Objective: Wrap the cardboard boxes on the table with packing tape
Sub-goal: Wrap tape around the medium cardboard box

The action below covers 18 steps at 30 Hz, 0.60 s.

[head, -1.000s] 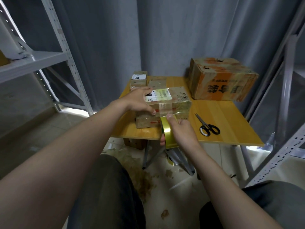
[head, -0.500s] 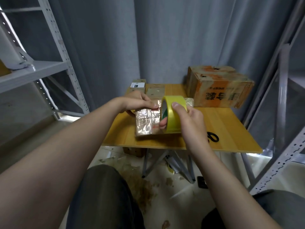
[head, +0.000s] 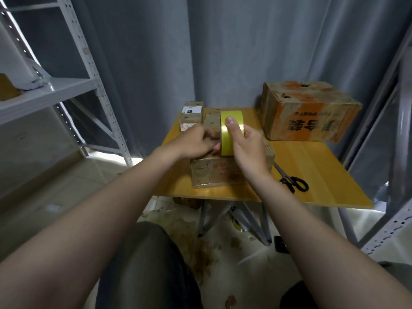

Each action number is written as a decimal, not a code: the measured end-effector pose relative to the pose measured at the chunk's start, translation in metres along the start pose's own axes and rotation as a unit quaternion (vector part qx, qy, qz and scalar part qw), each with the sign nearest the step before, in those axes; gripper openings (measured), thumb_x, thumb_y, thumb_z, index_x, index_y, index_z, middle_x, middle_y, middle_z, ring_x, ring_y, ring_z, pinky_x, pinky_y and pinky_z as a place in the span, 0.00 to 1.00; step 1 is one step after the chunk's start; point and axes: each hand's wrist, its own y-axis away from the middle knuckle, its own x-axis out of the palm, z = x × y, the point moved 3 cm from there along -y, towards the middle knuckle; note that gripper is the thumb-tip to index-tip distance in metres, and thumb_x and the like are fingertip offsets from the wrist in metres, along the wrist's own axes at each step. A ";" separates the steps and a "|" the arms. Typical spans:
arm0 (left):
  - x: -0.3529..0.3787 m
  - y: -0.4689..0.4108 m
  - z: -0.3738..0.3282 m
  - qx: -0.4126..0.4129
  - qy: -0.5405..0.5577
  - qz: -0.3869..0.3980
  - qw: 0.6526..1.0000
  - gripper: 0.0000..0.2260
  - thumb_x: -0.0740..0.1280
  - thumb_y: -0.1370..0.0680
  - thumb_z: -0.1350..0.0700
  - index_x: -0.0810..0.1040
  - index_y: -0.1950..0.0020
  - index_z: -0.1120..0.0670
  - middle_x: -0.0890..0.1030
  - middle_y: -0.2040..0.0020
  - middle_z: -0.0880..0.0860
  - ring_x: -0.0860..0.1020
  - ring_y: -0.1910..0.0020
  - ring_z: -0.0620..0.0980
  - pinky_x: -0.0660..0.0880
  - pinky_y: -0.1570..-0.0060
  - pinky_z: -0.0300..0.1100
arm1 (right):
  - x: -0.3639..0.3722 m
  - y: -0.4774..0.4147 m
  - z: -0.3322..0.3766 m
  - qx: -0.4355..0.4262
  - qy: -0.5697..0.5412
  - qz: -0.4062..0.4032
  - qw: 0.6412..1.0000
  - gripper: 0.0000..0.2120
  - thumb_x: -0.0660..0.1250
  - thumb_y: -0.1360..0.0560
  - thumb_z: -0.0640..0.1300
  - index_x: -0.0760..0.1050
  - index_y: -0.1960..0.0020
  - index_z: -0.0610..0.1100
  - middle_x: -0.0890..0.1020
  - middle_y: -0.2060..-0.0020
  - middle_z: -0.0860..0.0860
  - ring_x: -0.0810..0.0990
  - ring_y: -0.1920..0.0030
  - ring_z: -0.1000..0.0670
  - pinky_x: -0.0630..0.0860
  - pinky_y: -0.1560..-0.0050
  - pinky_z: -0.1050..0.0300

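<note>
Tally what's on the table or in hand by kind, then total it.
Cardboard boxes: 4 (large printed box, nearest box, labelled small box, plain small box)
Tape rolls: 1 (tape roll gripped by the right hand)
Pairs of scissors: 1
Total: 6

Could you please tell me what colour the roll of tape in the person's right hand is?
Yellow; the head view shows the tape roll clearly.
</note>
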 end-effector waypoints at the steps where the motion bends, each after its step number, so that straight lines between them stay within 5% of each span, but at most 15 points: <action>1: 0.002 0.003 -0.001 0.011 0.007 0.028 1.000 0.04 0.71 0.20 0.52 0.82 0.47 0.42 0.82 0.52 0.34 0.80 0.45 0.42 0.72 0.49 0.31 | 0.001 0.000 -0.003 -0.004 0.003 -0.004 1.000 0.26 0.62 0.18 0.64 0.82 0.55 0.41 0.86 0.67 0.47 0.86 0.63 0.52 0.81 0.59 0.55; 4: 0.001 0.009 0.000 0.040 0.002 0.093 0.995 0.21 0.70 0.20 0.50 0.76 0.27 0.50 0.77 0.30 0.47 0.73 0.30 0.48 0.71 0.29 0.48 | 0.004 0.007 -0.011 -0.018 0.017 -0.006 1.000 0.22 0.60 0.18 0.65 0.81 0.52 0.49 0.87 0.61 0.48 0.86 0.57 0.51 0.82 0.50 0.47; 7: -0.002 0.015 0.006 0.044 -0.036 0.127 0.990 0.37 0.72 0.28 0.35 0.72 0.21 0.45 0.64 0.19 0.47 0.63 0.20 0.51 0.63 0.22 0.53 | 0.004 0.016 -0.015 -0.033 0.015 -0.004 0.999 0.17 0.58 0.17 0.63 0.79 0.51 0.54 0.87 0.60 0.51 0.86 0.56 0.54 0.82 0.50 0.48; 11: 0.007 0.017 0.008 0.059 -0.031 0.052 0.996 0.39 0.74 0.34 0.30 0.79 0.27 0.47 0.65 0.19 0.46 0.66 0.22 0.51 0.66 0.24 0.54 | 0.003 0.015 -0.008 -0.033 0.017 -0.003 0.999 0.17 0.58 0.16 0.60 0.80 0.50 0.51 0.87 0.62 0.52 0.86 0.59 0.55 0.80 0.55 0.55; 15: 0.006 0.018 0.005 0.027 -0.085 0.030 0.996 0.39 0.73 0.37 0.27 0.80 0.29 0.42 0.66 0.19 0.47 0.68 0.24 0.53 0.70 0.29 0.51 | 0.002 0.012 0.002 0.002 0.014 -0.038 0.999 0.22 0.59 0.15 0.57 0.80 0.53 0.42 0.87 0.64 0.46 0.86 0.60 0.49 0.81 0.54 0.49; 18: 0.003 0.021 -0.001 0.017 -0.078 0.041 0.996 0.36 0.75 0.38 0.29 0.82 0.32 0.41 0.70 0.22 0.47 0.71 0.26 0.54 0.71 0.31 0.51 | 0.000 0.018 0.012 0.009 0.002 -0.069 0.998 0.25 0.58 0.14 0.57 0.81 0.55 0.39 0.86 0.70 0.49 0.84 0.67 0.55 0.76 0.62 0.61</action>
